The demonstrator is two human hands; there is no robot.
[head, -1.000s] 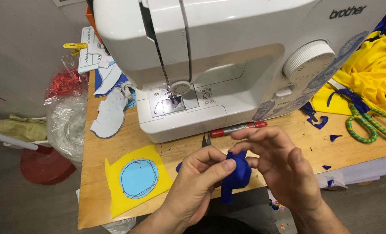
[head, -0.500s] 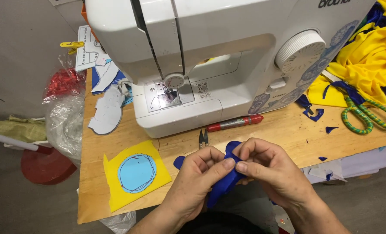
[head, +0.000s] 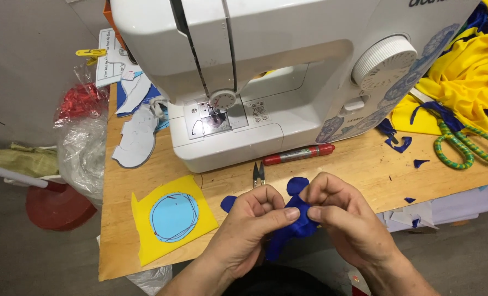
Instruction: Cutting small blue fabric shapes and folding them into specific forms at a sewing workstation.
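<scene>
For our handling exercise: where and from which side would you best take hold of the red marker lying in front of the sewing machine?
Grip the red marker across the middle of its barrel, coming from above with fingers on its two long sides. It lies flat on the wooden table, close against the sewing machine base, so the near side is freer than the far one, and its ends offer little to hold.

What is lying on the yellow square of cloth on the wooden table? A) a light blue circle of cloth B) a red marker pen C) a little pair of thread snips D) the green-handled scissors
A: the light blue circle of cloth sits in the middle of the yellow square of cloth, left of the hands, while the pen, scissors and snips all lie elsewhere on the wooden table.
</scene>
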